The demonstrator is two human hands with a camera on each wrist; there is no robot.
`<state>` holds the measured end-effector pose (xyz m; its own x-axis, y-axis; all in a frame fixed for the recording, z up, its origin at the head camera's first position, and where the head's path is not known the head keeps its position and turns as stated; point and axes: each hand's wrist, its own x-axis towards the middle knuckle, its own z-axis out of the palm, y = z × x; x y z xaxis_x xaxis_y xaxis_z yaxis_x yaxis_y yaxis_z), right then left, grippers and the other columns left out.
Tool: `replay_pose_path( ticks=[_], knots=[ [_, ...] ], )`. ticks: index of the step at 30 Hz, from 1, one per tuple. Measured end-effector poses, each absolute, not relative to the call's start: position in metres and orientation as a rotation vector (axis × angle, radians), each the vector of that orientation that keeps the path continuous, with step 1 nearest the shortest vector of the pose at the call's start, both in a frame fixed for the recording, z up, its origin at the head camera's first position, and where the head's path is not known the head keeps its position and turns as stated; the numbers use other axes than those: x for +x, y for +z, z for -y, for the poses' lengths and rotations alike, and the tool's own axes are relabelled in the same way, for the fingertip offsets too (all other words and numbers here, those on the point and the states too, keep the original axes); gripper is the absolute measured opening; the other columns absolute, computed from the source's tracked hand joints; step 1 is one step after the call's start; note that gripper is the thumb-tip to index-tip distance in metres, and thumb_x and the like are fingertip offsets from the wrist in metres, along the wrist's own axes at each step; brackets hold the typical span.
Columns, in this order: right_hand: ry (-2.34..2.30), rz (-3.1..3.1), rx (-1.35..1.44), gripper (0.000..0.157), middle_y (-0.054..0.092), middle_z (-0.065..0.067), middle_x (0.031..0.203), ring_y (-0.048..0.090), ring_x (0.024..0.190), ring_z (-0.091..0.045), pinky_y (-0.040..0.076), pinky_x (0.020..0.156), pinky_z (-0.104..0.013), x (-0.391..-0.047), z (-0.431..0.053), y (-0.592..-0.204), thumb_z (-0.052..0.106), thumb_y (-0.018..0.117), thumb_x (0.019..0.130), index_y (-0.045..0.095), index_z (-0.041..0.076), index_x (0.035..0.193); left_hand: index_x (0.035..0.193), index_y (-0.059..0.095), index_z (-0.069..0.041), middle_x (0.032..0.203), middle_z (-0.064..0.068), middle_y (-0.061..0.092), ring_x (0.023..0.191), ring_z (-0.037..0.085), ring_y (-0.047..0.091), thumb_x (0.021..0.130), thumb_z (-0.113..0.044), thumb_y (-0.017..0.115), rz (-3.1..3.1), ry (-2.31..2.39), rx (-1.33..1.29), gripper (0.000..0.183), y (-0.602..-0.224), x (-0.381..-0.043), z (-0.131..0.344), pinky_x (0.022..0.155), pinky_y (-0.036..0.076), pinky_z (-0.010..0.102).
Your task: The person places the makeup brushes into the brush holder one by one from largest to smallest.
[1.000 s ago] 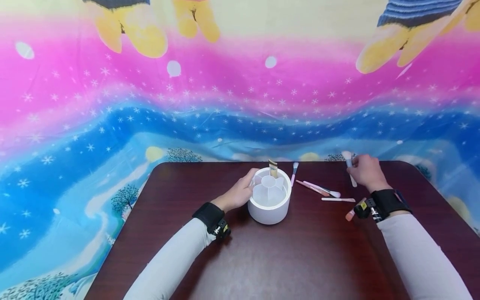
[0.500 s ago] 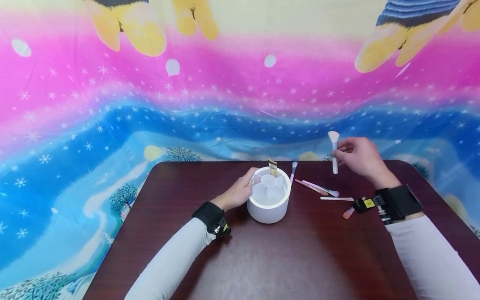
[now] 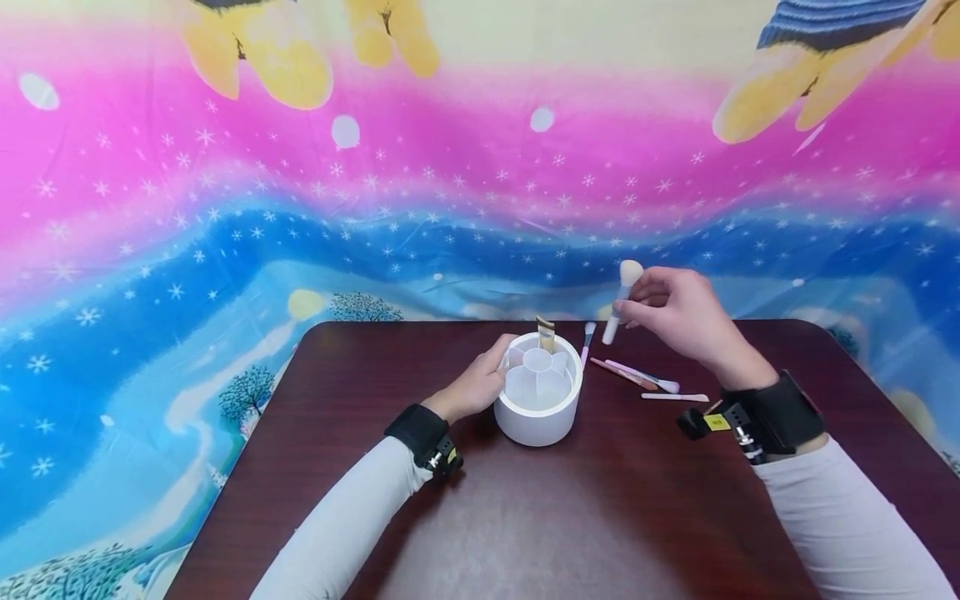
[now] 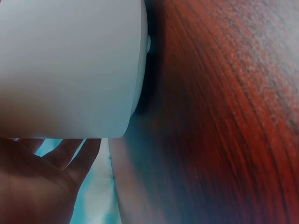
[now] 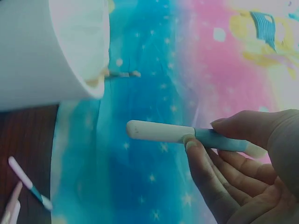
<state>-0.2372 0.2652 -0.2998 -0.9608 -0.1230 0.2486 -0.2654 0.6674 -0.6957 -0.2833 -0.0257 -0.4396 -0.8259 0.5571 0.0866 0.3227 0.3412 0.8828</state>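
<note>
A white round divided makeup organizer [image 3: 536, 421] stands on the table, with a small gold-coloured tube [image 3: 546, 335] upright in its back compartment. My left hand [image 3: 477, 379] holds the organizer at its left side; in the left wrist view some fingers [image 4: 84, 158] pass behind its wall. Between thumb and fingers my right hand [image 3: 682, 312] pinches a makeup brush [image 5: 161, 131] with a white handle, blue-grey middle and pale bristles. The brush is in the air to the right of the organizer, tilted, bristles up and handle end down.
Several brushes lie to the organizer's right: a pink-handled one [image 3: 586, 346] close beside it, a few overlapping ones [image 3: 633, 377], and a thin white one [image 3: 675, 397]. The dark table [image 3: 480, 517] ends at a printed cloth backdrop [image 3: 450, 208].
My right hand has lifted the makeup brush off the table's right side and carried it left toward the organizer. The left hand and organizer have stayed put.
</note>
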Motion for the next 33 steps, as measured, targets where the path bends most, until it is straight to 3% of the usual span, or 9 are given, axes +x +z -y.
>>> replay_pose_path(
  ticks=[5,14,23,33],
  knots=[
    [1.206,2.674,0.412,0.025,0.076,-0.012,0.098,0.075,0.09,-0.023,0.057,0.075,-0.024,-0.238,-0.248,-0.306,0.022,0.077,0.093,0.07,0.002,0.108,0.149,0.04,-0.016,0.146,0.008,0.054,0.133,0.019,0.05,0.101,-0.002,0.037,-2.383,1.466,0.776,0.05,-0.44,-0.283,0.026,0.11,0.041,0.045],
    [1.175,2.671,0.519,0.024,0.075,-0.012,0.1,0.075,0.096,-0.027,0.059,0.083,-0.043,-0.244,-0.226,-0.327,0.017,0.076,0.093,0.07,0.002,0.11,0.15,0.041,-0.014,0.146,0.01,0.055,0.134,0.02,0.05,0.098,0.0,0.039,-2.387,1.473,0.815,0.054,-0.441,-0.285,0.026,0.111,0.04,0.045],
    [1.193,2.718,0.65,0.019,0.076,-0.008,0.1,0.075,0.094,-0.022,0.06,0.079,-0.037,-0.243,-0.221,-0.341,0.01,0.076,0.092,0.074,0.004,0.11,0.151,0.039,-0.017,0.146,0.005,0.054,0.136,0.017,0.049,0.102,-0.005,0.042,-2.354,1.474,0.774,0.051,-0.44,-0.285,0.025,0.11,0.041,0.046],
    [1.144,2.725,0.605,0.015,0.075,-0.005,0.096,0.073,0.089,-0.02,0.058,0.079,-0.031,-0.237,-0.233,-0.33,0.017,0.075,0.094,0.075,0.008,0.106,0.151,0.039,-0.016,0.149,0.008,0.052,0.137,0.018,0.048,0.099,0.0,0.038,-2.39,1.451,0.808,0.054,-0.439,-0.285,0.026,0.111,0.04,0.044]
  ],
)
